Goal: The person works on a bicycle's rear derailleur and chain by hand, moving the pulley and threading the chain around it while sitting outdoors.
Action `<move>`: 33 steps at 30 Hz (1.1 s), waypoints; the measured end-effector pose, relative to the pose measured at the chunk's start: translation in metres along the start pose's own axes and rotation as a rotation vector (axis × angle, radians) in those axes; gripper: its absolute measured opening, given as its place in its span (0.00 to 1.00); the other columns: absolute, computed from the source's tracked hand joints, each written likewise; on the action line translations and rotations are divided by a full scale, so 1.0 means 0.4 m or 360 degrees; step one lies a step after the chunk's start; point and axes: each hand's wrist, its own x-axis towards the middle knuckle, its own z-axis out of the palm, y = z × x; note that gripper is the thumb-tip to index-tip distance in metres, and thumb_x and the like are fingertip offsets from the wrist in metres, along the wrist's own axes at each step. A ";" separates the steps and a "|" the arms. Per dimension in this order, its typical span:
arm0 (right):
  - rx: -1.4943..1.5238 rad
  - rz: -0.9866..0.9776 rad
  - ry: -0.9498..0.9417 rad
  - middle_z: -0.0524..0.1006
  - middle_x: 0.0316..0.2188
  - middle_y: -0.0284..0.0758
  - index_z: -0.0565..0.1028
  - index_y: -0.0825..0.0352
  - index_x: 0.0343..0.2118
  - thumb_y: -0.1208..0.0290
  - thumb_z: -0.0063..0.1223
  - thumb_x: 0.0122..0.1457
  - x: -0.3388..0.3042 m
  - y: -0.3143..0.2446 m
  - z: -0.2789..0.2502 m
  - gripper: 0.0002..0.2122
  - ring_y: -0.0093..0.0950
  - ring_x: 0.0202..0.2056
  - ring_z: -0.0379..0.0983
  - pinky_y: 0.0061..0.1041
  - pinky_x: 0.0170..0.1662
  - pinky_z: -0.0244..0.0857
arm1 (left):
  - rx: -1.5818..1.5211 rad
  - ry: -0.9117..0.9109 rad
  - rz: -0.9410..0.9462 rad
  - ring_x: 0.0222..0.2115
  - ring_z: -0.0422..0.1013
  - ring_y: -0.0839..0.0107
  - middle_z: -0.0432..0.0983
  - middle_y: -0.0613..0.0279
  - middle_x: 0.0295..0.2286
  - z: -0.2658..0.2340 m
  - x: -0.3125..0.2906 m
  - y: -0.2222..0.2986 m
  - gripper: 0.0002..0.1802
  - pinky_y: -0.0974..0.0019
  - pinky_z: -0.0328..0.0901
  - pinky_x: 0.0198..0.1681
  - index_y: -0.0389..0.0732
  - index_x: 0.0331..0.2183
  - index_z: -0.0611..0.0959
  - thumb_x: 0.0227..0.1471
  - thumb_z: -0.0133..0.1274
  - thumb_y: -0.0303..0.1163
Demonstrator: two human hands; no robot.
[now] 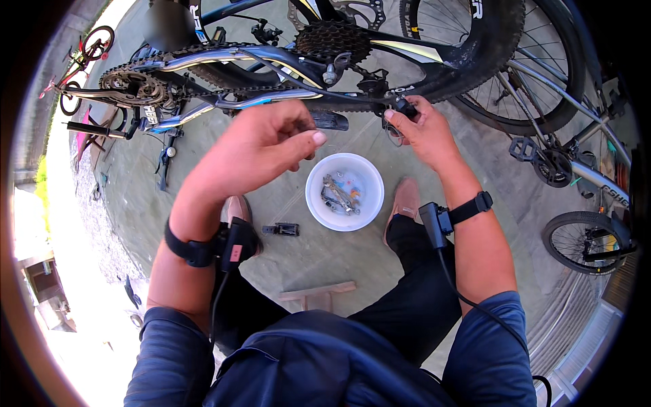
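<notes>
My left hand is curled near the bicycle frame, thumb drawn against the fingers. Anything pinched there is too small to make out. Between the thumb and fingers of my right hand sits a small black part, with a thin looped wire hanging by it. This hand is just below the rear derailleur. Above both hands are the cassette and the black rear tyre. A chain runs left to the crankset.
Between my feet stands a white bucket holding metal parts. A black rectangular part lies left of it. Nearer me is a wooden piece. A grey bicycle stands at right, a red one far left.
</notes>
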 end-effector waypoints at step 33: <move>-0.1149 -0.0135 0.0106 0.79 0.30 0.45 0.72 0.68 0.44 0.55 0.57 0.50 0.018 -0.106 0.031 0.24 0.45 0.35 0.76 0.39 0.38 0.68 | 0.0306 0.1361 0.1073 0.34 0.70 0.63 0.72 0.54 0.35 0.272 -0.034 -0.086 0.12 0.66 0.66 0.35 0.37 0.34 0.73 0.46 0.56 0.17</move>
